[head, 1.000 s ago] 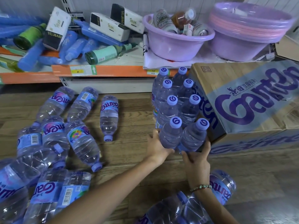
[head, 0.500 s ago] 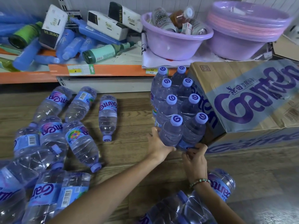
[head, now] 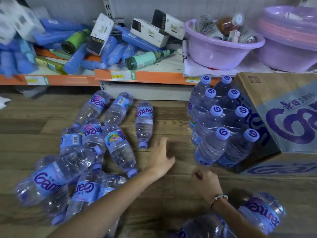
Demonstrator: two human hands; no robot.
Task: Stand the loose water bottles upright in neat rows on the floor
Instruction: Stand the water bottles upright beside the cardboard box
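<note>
1. Upright water bottles (head: 221,121): eight, in two rows of four on the wooden floor (head: 171,200), touching the left face of the cardboard carton (head: 281,114).
2. Loose water bottles (head: 96,146): a heap lying flat, well left of the carton; two more (head: 260,213) in front of it.
3. Left hand (head: 161,158): between heap and rows, fingers spread, holding nothing.
4. Right hand (head: 205,182): in front of the rows, fingers curled, empty; beaded bracelet (head: 219,199) at wrist.
5. Purple basin (head: 221,47): on the shelf behind the carton.

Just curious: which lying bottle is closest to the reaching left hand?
The lone bottle lying apart from the pile, its cap pointing toward the open left hand.
</note>
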